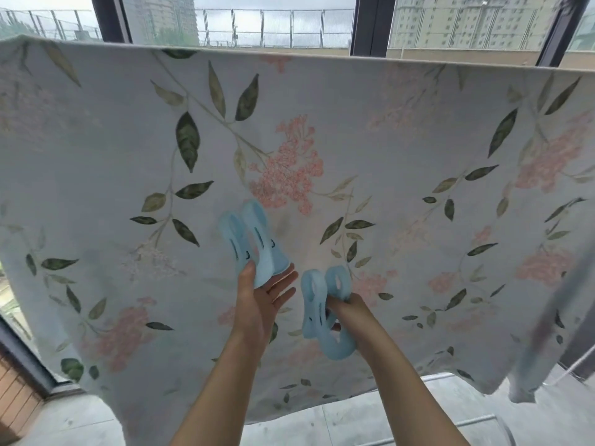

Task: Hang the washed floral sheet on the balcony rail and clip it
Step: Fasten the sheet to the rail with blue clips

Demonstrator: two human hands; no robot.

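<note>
The floral sheet, pale with green leaves and pink blossoms, hangs draped over a rail along its top edge and fills most of the view. In front of its lower middle, my left hand holds a large light-blue clip, thumb pressed on its handle and fingers straight beneath it. My right hand grips a second light-blue clip just right of the first, fingers curled round its middle. Both clips are clear of the sheet's top edge.
Dark window frames stand behind the sheet, with a fence and tall buildings outside. A grey tiled floor lies below. A wooden panel is at the lower left. A metal rack bar shows low right.
</note>
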